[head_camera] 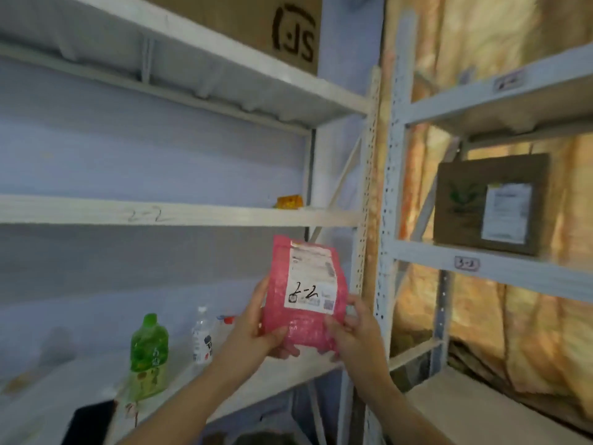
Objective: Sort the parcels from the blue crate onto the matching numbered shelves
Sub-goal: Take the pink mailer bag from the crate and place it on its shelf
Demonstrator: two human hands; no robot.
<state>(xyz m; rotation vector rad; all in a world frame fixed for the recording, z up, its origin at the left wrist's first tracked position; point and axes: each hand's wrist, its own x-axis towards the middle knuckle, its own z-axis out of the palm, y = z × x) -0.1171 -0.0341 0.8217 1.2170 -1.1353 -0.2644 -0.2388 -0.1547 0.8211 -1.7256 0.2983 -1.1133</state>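
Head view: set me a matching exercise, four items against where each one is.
Items
1. pink parcel
2. green bottle
3. brown box
4. orange packet

Places
A. on the shelf marked 2-2
B. held by the left hand and right hand
C. on the shelf marked 3-2
D. beside the clear bottle

Pairs: 1-B, 2-D, 3-C, 4-A.

Both bare forearms are reaching up and forward from the bottom of the view, wrists close together. The left grip is holding the lower left edge of a pink parcel, thumb lying across its front. The right grip is pinching the lower right corner, thumb in front, fingers curling behind.
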